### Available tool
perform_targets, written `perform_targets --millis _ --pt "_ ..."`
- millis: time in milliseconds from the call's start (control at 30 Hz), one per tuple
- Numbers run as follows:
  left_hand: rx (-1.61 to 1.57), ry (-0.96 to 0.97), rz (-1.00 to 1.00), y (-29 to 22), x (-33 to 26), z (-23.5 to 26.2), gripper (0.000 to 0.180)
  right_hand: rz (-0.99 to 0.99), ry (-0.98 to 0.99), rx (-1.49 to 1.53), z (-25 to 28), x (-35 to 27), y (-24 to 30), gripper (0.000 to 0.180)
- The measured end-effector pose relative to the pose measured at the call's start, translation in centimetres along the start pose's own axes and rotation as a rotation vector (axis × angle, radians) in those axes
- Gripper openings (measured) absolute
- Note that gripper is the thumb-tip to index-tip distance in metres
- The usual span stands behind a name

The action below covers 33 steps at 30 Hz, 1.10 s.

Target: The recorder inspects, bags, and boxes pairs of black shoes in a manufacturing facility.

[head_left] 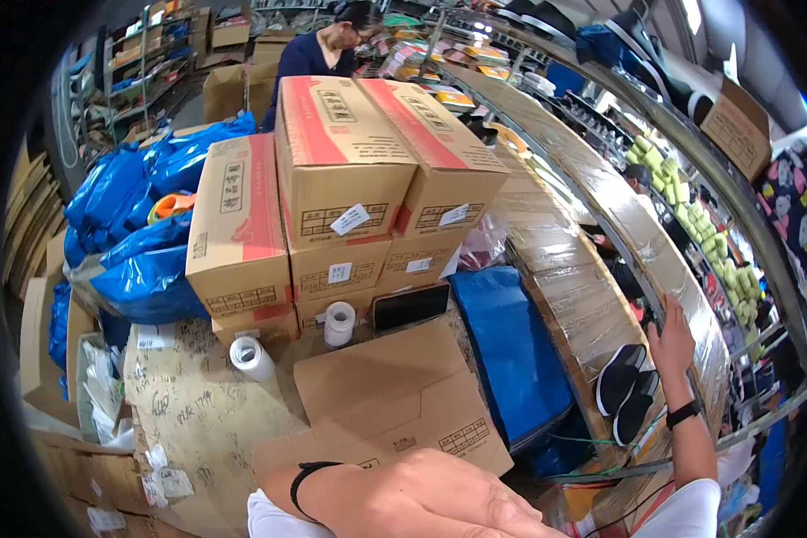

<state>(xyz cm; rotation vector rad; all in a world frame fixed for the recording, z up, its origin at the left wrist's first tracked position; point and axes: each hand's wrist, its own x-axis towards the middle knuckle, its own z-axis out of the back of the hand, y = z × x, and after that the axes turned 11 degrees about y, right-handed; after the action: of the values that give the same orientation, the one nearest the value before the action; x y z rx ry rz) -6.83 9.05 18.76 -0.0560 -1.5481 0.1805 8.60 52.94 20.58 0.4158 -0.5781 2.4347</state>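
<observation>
My left hand (pixel 448 498) crosses the bottom edge over a flattened cardboard carton (pixel 381 381), a black band at its wrist. Its back faces up and its fingertips are cut off, so its grip is hidden. My right hand (pixel 674 339) reaches out to the right with a dark band on the wrist. Its fingers are stretched apart at the edge of a plastic-wrapped shelf board (pixel 614 238), with nothing plainly held. Just left of that forearm lies a pair of black slip-on shoes with white soles (pixel 620 381).
Printed cartons (pixel 345 193) are stacked on the table (pixel 184 421), with two white label rolls (pixel 252 359) and a black phone-like slab (pixel 411 308) in front. A blue plastic stack (pixel 516 350) lies right. Blue bags (pixel 139 260) crowd the left. Another person (pixel 309 67) stands behind.
</observation>
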Motion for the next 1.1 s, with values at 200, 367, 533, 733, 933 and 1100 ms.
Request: perform_targets --millis 200,367,533,733,933,1100 --pt "0.016 0.125 0.057 0.3 0.1 0.3 0.042 -0.005 0.041 -0.001 0.5 -0.3 0.2 0.065" --pt "-0.033 0.363 0.252 -0.2 1.0 3.1 0.032 -0.075 0.083 -0.090 -0.5 0.2 -0.7 0.069" --pt "-0.148 0.250 0.254 0.4 -0.6 1.7 0.027 -0.024 -0.010 -0.064 -0.3 0.5 -1.2 0.060" --pt "0.299 0.006 0.257 1.2 -1.4 -0.9 0.032 -0.059 -0.048 -0.094 -1.5 0.1 -1.1 0.056" --pt "0.585 -0.077 0.687 -2.1 0.9 -7.7 0.037 0.007 -0.150 -0.093 -2.3 -0.8 -1.8 0.052" --pt "0.858 -0.075 1.054 -8.3 -4.3 -9.8 0.030 0.019 -0.230 -0.118 -2.8 -0.9 -2.9 0.049"
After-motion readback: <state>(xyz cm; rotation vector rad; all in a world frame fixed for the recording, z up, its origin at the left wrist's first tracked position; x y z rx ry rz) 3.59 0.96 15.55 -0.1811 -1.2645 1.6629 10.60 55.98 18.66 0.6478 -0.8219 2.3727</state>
